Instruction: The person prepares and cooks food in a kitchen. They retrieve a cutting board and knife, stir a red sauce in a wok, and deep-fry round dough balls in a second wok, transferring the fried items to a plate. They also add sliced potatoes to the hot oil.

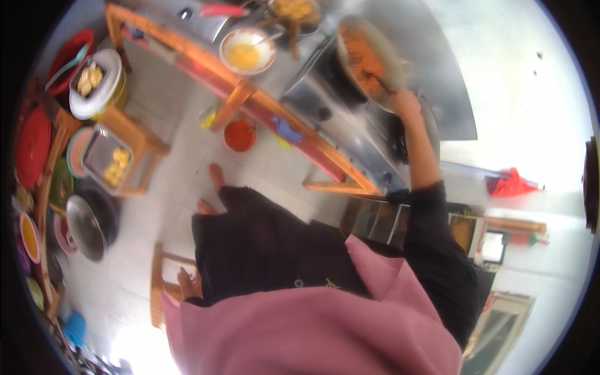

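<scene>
My right hand (405,102) reaches out over the stove and is closed round the handle of a dark spatula (382,84). The spatula's far end sits in an orange-red sauce or food (362,56), so its shape is hard to make out. That food fills part of a large wok (394,59) on the stove (331,112). My left hand (186,284) hangs low at my side, beside a wooden chair (157,294). Its fingers look partly stretched out, with nothing visible in them.
A bowl of yellow liquid (244,56) with a spoon stands left of the stove. Below the wooden bench (234,103) is a red-orange bucket (239,135). At the left, a metal tray (103,147) with yellow pieces rests on a stool (140,150), near an empty wok (87,225).
</scene>
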`<state>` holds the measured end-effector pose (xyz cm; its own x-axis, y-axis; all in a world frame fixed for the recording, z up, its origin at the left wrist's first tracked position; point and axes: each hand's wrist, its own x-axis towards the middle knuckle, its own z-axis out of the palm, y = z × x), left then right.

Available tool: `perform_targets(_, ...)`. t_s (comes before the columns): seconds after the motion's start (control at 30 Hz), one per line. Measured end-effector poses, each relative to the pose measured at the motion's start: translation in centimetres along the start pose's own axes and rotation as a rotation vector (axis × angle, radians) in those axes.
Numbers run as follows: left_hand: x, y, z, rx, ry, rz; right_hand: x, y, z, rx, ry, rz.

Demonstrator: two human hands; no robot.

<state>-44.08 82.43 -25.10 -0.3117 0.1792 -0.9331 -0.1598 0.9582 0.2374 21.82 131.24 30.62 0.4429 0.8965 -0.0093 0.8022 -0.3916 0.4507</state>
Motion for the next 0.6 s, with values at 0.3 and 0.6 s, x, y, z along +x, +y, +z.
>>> perform_targets(0.3, -2.9, 22.1, -0.9, 0.043, -0.157, 0.169, -12.5, -12.6, 5.0, 0.486, 0.224, -0.665)
perform_targets(0.6, -7.8, 34.7, 2.5, 0.120, -0.140, 0.422, -7.7, -14.0, 15.9, 0.540, 0.326, -0.366)
